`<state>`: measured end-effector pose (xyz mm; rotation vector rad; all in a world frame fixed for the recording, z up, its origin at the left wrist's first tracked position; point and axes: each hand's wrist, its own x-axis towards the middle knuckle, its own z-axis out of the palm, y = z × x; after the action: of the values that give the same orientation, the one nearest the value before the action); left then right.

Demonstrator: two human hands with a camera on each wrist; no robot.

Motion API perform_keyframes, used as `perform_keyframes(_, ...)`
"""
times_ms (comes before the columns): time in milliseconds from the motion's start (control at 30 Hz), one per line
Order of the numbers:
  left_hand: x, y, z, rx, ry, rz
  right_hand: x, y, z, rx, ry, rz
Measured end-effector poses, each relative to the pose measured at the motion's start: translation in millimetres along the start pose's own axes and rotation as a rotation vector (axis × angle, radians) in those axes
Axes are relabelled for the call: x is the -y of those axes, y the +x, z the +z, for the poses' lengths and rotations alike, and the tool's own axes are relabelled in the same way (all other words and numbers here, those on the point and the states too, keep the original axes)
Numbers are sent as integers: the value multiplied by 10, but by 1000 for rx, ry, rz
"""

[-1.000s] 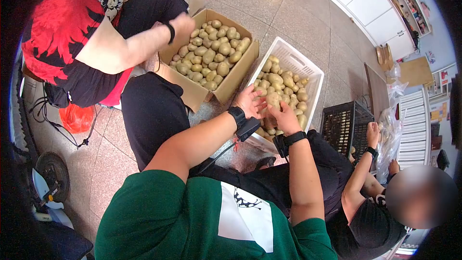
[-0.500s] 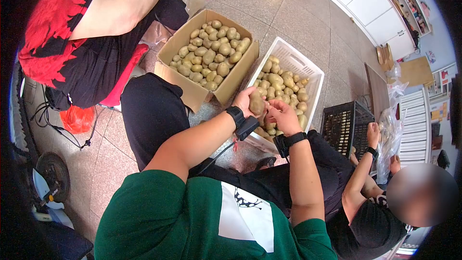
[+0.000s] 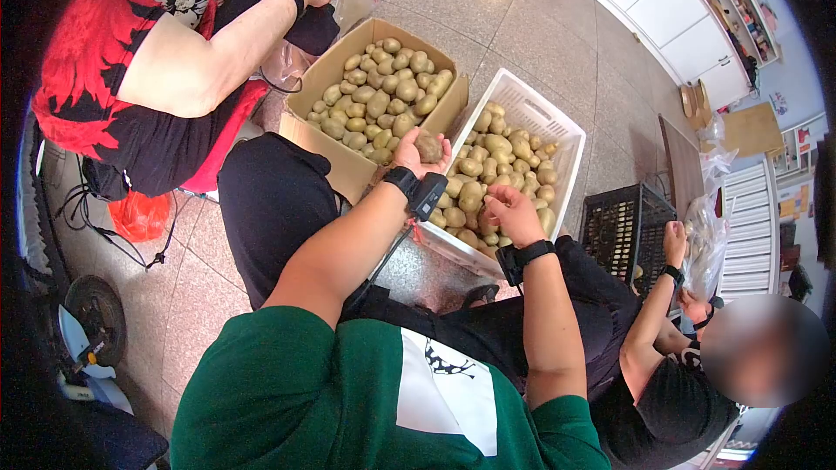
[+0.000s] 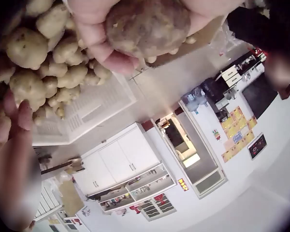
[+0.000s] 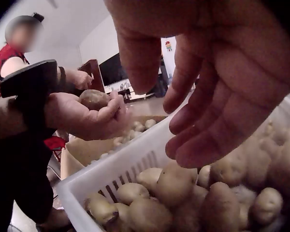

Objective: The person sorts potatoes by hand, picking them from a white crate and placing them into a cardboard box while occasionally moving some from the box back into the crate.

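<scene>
My left hand (image 3: 407,159) is turned palm up and holds a brownish potato (image 3: 429,147), between the cardboard box and the white crate. The left wrist view shows its fingers curled around this potato (image 4: 147,26), whose skin is dark and blotchy. Over the near side of the white crate (image 3: 568,135) hovers my right hand (image 3: 517,216). Seen in the right wrist view, the fingers of this right hand (image 5: 222,82) hang loosely bent with nothing between them, above paler potatoes (image 5: 176,183) heaped in the crate.
A cardboard box (image 3: 326,152) full of potatoes stands left of the crate. A black crate (image 3: 614,226) is on the right. One person in red and black (image 3: 165,70) sits at the left; another in black (image 3: 675,383) sits at the right beside a clear plastic bag (image 3: 704,248).
My left hand took the potato from near my right hand and moved left with it, toward the cardboard box. The right hand stayed over the crate. The person in red shifted an arm.
</scene>
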<state>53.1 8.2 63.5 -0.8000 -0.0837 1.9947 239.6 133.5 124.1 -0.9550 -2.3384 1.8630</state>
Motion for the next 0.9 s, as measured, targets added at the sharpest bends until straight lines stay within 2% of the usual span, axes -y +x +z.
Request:
perform_keyframes(33, -46, 30, -12, 1, -1, 1, -7, 0, -6, 12, -14, 34)
perform_keyframes(100, -136, 100, -53, -138, 64, 143, 15, -12, 2, 24, -30, 68)
perform_keyframes(167, -216, 97, -90, -106, 62, 176, 48, -33, 20, 7, -52, 52)
perform_keyframes(233, -262, 68, -65, -158, 38, 297, 46, -41, 28, 7, -48, 52)
perform_keyframes(367, -323, 11, 0, -234, 2, 419, -78, 11, 22, 8, -71, 42)
perform_keyframes(500, -511, 170, -125, -230, -52, 367, -121, 29, 4, 40, -86, 40)
perform_keyframes(667, -581, 192, -177, -261, -104, 393, 6, -48, 37, 17, -219, 14)
perform_keyframes(733, -607, 225, -216, -285, -104, 417, -98, -5, 25, 15, -228, -9)
perform_keyframes(833, -654, 276, -272, -229, -122, 403, -116, -4, 19, 12, -245, -25)
perform_keyframes(900, -652, 269, -246, -280, -197, 397, -113, -10, 25, 12, -254, -18)
